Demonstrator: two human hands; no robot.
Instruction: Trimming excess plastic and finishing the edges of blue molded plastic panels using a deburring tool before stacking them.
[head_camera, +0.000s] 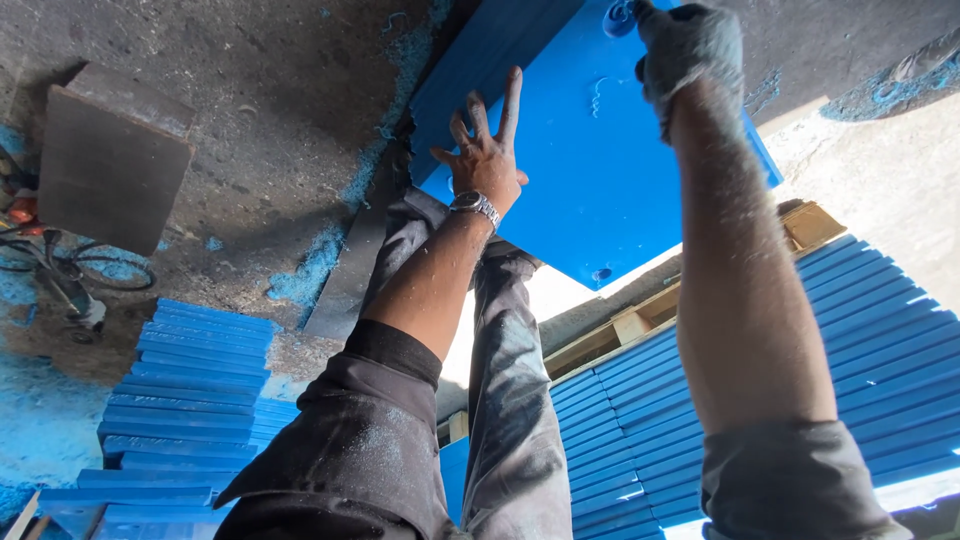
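- Here the left hand (487, 160) lies flat on the big blue plastic sheet (590, 180), fingers spread wide and gripping nothing, a wristwatch (475, 204) on the wrist.
- The right hand (690, 50), dusted grey, is closed around a small blue part (618, 16) at the sheet's far edge; what the part is cannot be made out.
- The sheet rests over the person's trouser legs (510, 380), above a floor strewn with blue shavings (320, 265).
- Stacks of blue strips (190, 390) sit to the left, with more on a wooden pallet (640, 320) to the right.
- Likely risk: with only an open palm steadying it, the smooth sheet could slide or tip off the legs.
- Loose shavings underfoot could also cause a slip.
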